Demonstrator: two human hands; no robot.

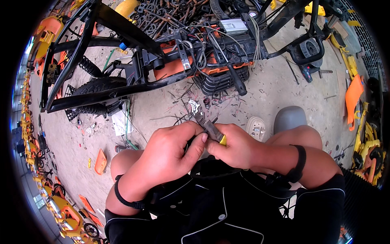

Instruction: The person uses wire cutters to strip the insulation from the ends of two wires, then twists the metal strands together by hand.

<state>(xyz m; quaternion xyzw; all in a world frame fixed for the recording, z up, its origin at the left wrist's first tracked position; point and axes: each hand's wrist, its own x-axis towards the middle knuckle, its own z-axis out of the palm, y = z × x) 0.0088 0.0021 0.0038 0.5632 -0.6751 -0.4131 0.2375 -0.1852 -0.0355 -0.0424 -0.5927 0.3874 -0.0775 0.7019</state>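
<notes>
In front of my lap, both hands are close together. My right hand (239, 147) is closed round pliers (213, 129) with grey metal jaws and a yellow grip. My left hand (172, 148) is pinched beside the jaws, thumb against the curled fingers; what it holds is small, dark and mostly hidden. Just beyond lies a floor strewn with dark scraps and a white crumpled piece (194, 107). Farther off lies a black tubular vehicle frame (122, 92) with wiring, orange panels and a black-handled screwdriver (237, 79) resting on it.
A knobbly tyre (99, 85) sits under the frame at left. A pile of rusty metal parts (162, 16) lies at the back. At right are a cordless drill (307, 73) and an orange panel (354, 101). A grey stool-like object (289, 118) is near my right knee.
</notes>
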